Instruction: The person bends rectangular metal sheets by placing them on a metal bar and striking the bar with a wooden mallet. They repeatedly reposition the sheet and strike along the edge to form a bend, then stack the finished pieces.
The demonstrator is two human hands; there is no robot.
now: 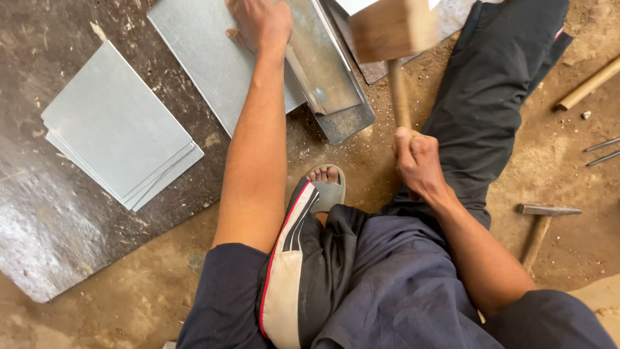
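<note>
Your right hand [418,161] gripped the wooden mallet [391,29]; your left hand [259,22] pressed flat on the bent metal sheet [213,58]. Stacked sheets [116,126] lay left, a hammer [541,223] right.

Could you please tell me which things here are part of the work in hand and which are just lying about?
In use: wooden mallet gripped by right hand; metal sheet pressed by left hand; angled metal piece.

Lying about: stack of sheets; metal hammer; wooden stick; two thin rods.

mallet head [392,27]: motion-blurred | left hand [259,22]: fingertips cut off by top edge
</note>
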